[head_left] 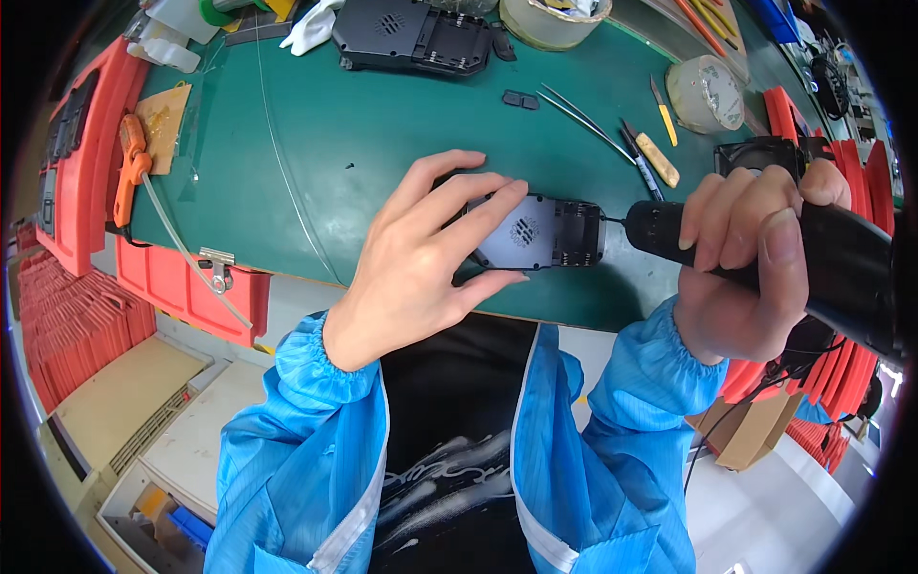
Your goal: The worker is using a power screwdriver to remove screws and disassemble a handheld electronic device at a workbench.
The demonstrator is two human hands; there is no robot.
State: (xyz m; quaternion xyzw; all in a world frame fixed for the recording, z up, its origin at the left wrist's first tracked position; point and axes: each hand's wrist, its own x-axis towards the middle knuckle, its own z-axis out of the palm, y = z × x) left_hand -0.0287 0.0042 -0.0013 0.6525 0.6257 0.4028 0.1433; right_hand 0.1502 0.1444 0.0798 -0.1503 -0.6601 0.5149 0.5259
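Nearest to the camera was the black electric screwdriver (pixel 849 253), which ran in from the right side. The right hand (pixel 746 244) had its fingers wrapped around the body of this tool, and the thin bit (pixel 615 221) pointed left, to the upper right corner of a small plastic housing (pixel 532 234). Whether the tip touched a screw there, I could not tell.

This housing lay flat on the green work mat (pixel 402 115), near its front edge, with the round grille and the open battery bay facing up. It looked light and stiff, with a smooth shell that could probably slide on the mat; the metal contacts in the bay seemed the more delicate part. The long side edges, at the grille end, appeared to be the safest place for holding.

The left hand (pixel 406 249) grasped it at that end: the index finger crossed over the left part toward the upper edge, and the thumb rested along the lower edge. So the housing sat between these two, its bay free of the fingers.
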